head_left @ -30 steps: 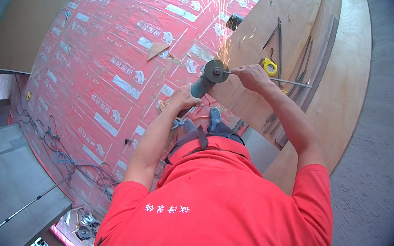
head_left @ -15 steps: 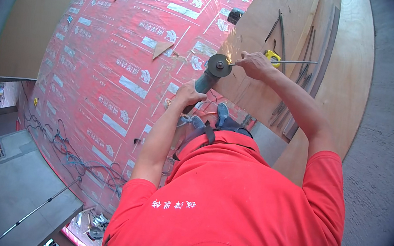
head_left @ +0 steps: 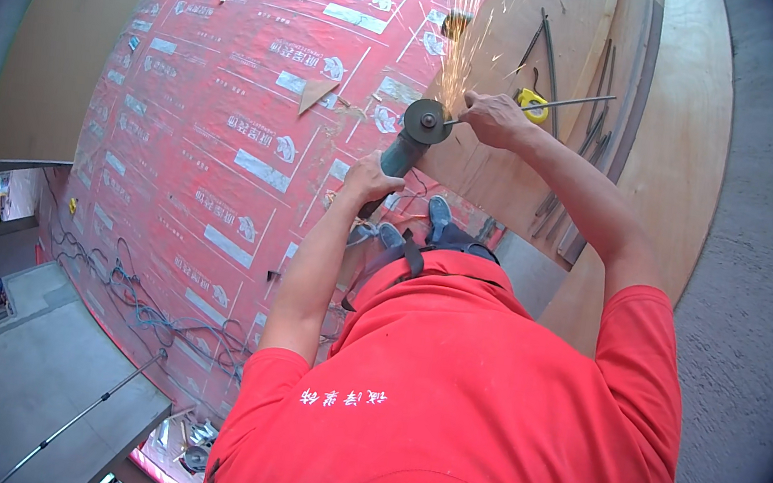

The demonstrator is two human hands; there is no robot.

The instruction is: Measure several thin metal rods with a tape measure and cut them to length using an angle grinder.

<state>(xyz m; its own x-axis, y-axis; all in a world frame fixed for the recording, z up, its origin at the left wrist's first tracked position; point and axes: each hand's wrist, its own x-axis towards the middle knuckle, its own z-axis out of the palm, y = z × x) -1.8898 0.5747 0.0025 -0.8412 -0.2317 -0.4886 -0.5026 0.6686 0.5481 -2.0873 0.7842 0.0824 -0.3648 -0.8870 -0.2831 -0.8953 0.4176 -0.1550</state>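
My left hand (head_left: 375,179) is closed around the body of a teal angle grinder (head_left: 402,156). A round dark disc (head_left: 427,121) sits at the grinder's head. My right hand (head_left: 494,119) grips a thin metal rod (head_left: 579,102), whose far end sticks out to the right past the fingers. The rod's other end meets the disc's right edge. From that contact a spray of orange sparks (head_left: 457,64) flies away from me. On the plywood just beyond my right wrist lies a yellow tape measure (head_left: 531,105).
Several thin dark rods (head_left: 550,59) lie on the plywood sheets (head_left: 683,135) at right, beside a rough grey wall (head_left: 755,293). Red printed sheeting (head_left: 226,120) covers the floor, with a triangular wood offcut (head_left: 316,94) and tangled cables (head_left: 140,306). A brown board (head_left: 79,40) leans far left.
The spark spray has grown longer and brighter. The rod has tilted, its free end swinging away from me. The grinder's disc has shifted slightly left.
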